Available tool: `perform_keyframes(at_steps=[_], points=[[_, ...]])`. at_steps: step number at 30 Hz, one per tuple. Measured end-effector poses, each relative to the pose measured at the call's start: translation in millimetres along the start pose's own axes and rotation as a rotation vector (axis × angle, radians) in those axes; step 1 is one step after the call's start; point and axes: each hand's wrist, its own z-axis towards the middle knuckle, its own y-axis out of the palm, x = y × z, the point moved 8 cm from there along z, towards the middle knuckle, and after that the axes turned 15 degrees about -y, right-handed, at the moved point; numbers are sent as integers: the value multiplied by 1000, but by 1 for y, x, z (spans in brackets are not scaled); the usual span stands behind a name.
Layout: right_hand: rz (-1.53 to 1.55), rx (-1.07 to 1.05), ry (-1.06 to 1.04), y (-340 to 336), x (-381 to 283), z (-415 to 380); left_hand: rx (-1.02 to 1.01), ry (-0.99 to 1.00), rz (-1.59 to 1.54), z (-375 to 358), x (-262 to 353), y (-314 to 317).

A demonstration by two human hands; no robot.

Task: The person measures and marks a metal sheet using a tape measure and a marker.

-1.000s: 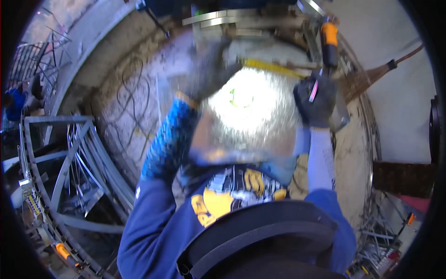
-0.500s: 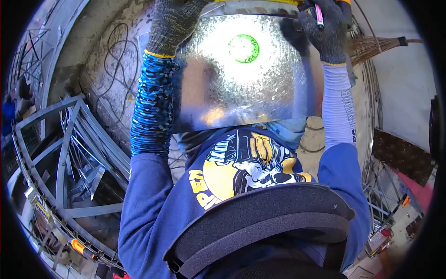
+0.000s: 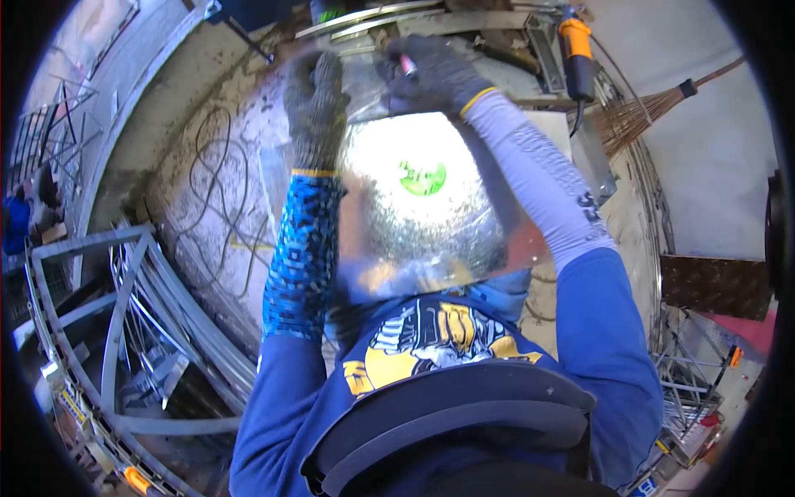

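Observation:
A shiny galvanized metal sheet point(image 3: 397, 240) lies in front of my body, a bright glare on it and a round green mark point(image 3: 424, 177) near its middle. My left hand point(image 3: 316, 95), in a dark knit glove, is at the sheet's far left side with fingers curled; what they hold, if anything, is blurred. Across the far edge, my right hand point(image 3: 439, 76), gloved too, is closed around a pink-and-white marker point(image 3: 408, 66). The two hands are close together but apart.
An orange-and-black power tool point(image 3: 576, 54) stands at the far right beside a twig broom point(image 3: 646, 120). Metal strips point(image 3: 373, 15) lie beyond my hands. A cable point(image 3: 219, 174) coils on the floor at left, near a grey metal frame point(image 3: 116, 315) with long bars.
My right hand has swung left toward my left hand, still with the marker. The yellow strip at the far edge no longer shows. The view has shifted, revealing more beyond the sheet.

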Motion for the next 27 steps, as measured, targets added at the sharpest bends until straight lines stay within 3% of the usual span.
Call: perform_keyframes(at_steps=[3,5,6,8,9,10,11,12,13,14,16,20,22,25,26,27], points=[[-150,-121,-60,25,5,16,6,25,-40,-1,-12,-2],[-120,-43,-54,18,5,17,33,410,323,-12,5,3],[-87,6,-68,12,6,17,35,404,316,-12,8,3],[-3,295,-10,-30,33,3,-62,-43,-89,-5,-16,-3],[-130,320,107,-52,62,-3,17,227,194,-3,-16,-6],[-58,534,83,-75,101,-16,-53,202,36,6,-21,-4],[-764,83,-270,-76,106,-9,-112,166,-117,6,-26,-6],[-278,558,225,-116,170,-50,-126,132,-197,-7,-8,2],[-334,509,305,-126,184,-69,-87,185,-81,-11,-1,4],[-109,376,624,-130,163,-82,-6,208,30,-6,-1,3],[-635,109,530,-136,146,-84,29,239,-35,-11,7,6],[-432,166,654,-117,198,-96,58,405,162,-34,33,5],[-407,243,679,-113,226,-99,-152,316,585,-67,55,21],[-341,271,679,-110,242,-100,-252,543,820,-118,54,22],[-290,280,673,-109,240,-101,-296,371,935,-130,50,20],[-285,281,672,-106,249,-102,-310,333,1027,-139,43,19]])
